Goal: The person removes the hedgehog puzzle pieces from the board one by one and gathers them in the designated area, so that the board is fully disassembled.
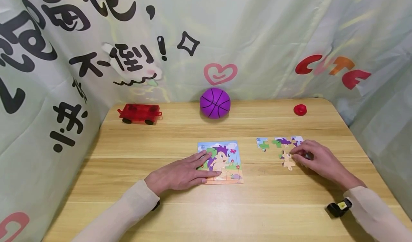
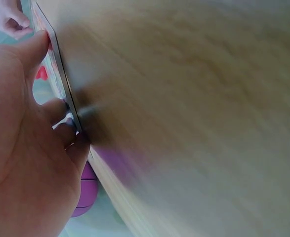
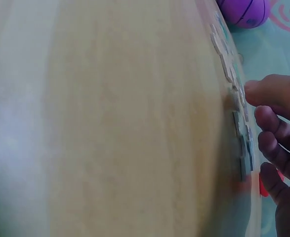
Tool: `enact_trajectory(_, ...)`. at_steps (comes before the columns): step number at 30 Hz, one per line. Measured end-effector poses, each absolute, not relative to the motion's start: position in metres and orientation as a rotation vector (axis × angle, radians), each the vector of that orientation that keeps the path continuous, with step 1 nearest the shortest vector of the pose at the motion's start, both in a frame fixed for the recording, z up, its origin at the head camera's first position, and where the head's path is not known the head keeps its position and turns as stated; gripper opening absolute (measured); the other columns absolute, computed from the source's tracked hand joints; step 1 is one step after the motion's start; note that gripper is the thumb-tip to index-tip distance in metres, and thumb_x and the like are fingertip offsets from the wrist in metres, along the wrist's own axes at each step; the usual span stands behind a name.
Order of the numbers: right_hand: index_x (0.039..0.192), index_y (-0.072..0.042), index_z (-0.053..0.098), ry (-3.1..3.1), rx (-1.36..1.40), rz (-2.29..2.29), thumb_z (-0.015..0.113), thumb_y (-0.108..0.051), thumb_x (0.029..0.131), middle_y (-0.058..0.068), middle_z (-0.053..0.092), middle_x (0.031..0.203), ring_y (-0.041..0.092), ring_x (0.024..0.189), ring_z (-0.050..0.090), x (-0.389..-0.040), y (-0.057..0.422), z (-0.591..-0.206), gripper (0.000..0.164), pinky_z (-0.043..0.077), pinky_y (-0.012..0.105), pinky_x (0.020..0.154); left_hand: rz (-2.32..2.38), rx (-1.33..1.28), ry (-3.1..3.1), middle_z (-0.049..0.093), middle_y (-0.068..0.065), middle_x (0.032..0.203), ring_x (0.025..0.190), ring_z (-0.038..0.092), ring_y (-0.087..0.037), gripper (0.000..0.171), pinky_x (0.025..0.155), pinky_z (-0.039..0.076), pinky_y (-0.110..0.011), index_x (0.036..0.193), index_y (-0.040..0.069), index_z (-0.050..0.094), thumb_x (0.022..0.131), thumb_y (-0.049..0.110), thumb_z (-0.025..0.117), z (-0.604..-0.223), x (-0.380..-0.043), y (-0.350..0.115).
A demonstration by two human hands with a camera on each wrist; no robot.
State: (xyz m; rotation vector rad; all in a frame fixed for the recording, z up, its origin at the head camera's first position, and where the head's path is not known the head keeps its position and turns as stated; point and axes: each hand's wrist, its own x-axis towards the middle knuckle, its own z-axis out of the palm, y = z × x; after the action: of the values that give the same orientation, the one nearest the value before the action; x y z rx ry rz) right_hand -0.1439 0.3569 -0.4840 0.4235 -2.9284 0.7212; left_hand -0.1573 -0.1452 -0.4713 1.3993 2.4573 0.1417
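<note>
My left hand (image 1: 183, 172) rests with its fingers spread on a square hedgehog jigsaw puzzle (image 1: 234, 156) lying flat on the table. In the left wrist view, the fingers of that left hand (image 2: 23, 133) lie along the puzzle's edge. To the right, my right hand (image 1: 317, 160) has its thumb and forefinger close together at the edge of a tan puzzle piece (image 1: 288, 163), seemingly pinching it. The right wrist view shows the thumb of my right hand (image 3: 278, 133) against a row of loose pieces (image 3: 228, 66); the other fingers are curled, and the forefinger is mostly hidden.
More loose pieces lie on the table: a blue-green one (image 1: 262, 143), a purple-green one (image 1: 281, 141) and one by the right fingers (image 1: 297, 140). Along the back edge stand a red toy wagon (image 1: 140, 113), a purple ball (image 1: 215, 103) and a small red object (image 1: 300, 109). Printed curtains (image 1: 257, 38) hang behind.
</note>
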Motion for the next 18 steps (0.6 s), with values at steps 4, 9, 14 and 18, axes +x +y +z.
enact_trajectory(4,0.106,-0.019,0.083,-2.932,0.435,0.723,0.089,-0.019,0.093,-0.008,0.067,0.096,0.004,0.085,0.054,-0.1447,0.3547,-0.4853,0.015,0.047,0.024,0.074,0.149,1.392,2.454,0.012,-0.011,0.185,0.172,0.010,-0.035,0.049,0.136,0.026,-0.049,0.168,0.049,0.038,0.119,0.044,0.042,-0.4713,-0.1572,-0.1450)
enact_trajectory(9,0.106,-0.018,0.083,-2.936,0.438,0.710,0.089,-0.017,0.092,-0.008,0.066,0.095,0.003,0.084,0.053,-0.1447,0.3537,-0.4868,0.015,0.047,0.025,0.074,0.154,1.393,2.454,0.013,-0.011,0.184,0.172,0.010,-0.036,0.049,0.137,0.026,-0.049,0.168,0.048,0.038,0.119,0.043,0.042,-0.4708,-0.1571,-0.1448)
enact_trajectory(14,0.106,-0.018,0.082,-2.928,0.449,0.710,0.090,-0.016,0.092,-0.008,0.066,0.095,0.003,0.084,0.053,-0.1444,0.3538,-0.4874,0.016,0.048,0.024,0.074,0.149,1.393,2.452,0.012,-0.012,0.184,0.172,0.010,-0.036,0.049,0.137,0.026,-0.049,0.168,0.048,0.038,0.119,0.043,0.042,-0.4699,-0.1570,-0.1448)
enact_trajectory(18,0.108,-0.019,0.082,-2.911,0.438,0.725,0.090,-0.018,0.092,-0.009,0.066,0.095,0.004,0.084,0.054,-0.1432,0.3529,-0.4851,0.018,0.047,0.024,0.074,0.149,1.394,2.450,0.012,-0.012,0.184,0.172,0.009,-0.036,0.049,0.137,0.025,-0.048,0.168,0.048,0.038,0.119,0.044,0.041,-0.4694,-0.1570,-0.1448)
